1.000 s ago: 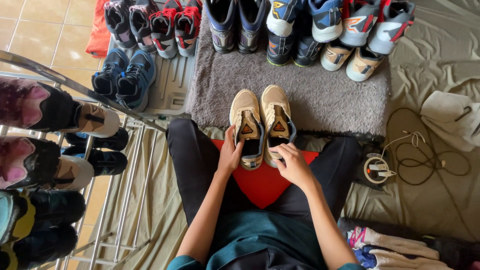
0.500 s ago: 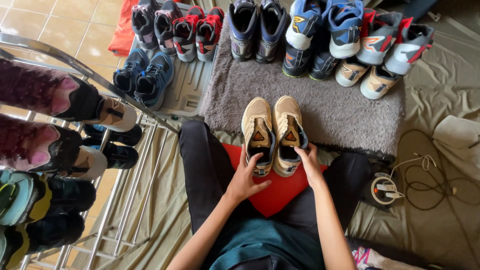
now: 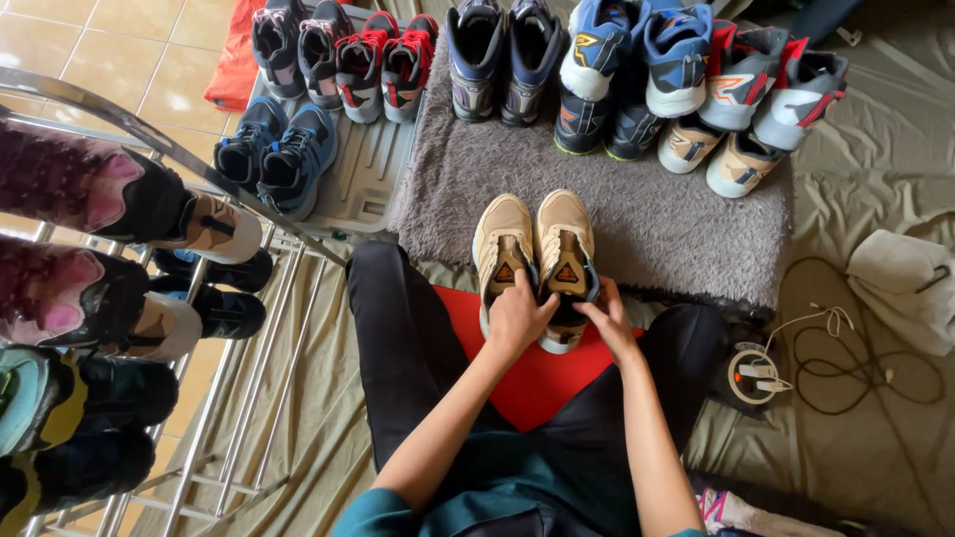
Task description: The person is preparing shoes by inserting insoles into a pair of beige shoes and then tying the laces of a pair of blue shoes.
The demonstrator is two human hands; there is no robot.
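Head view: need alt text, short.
A seated person's left hand and right hand grip a pair of tan sneakers at the edge of a grey mat lined with more sneakers; a shoe rack stands at left.

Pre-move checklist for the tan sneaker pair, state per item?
1. Left hand on the left tan sneaker at its heel end: ok.
2. Right hand on the right tan sneaker at its heel end: ok.
3. Pair side by side, toes on the grey mat, heels over the red cloth: ok.
4. Bare mat ahead of the toes, before the row of shoes: ok.
5. Firmness of each grip: cannot tell, fingers partly hidden.
6. White cable and charger lie apart from the hands, to the right: ok.
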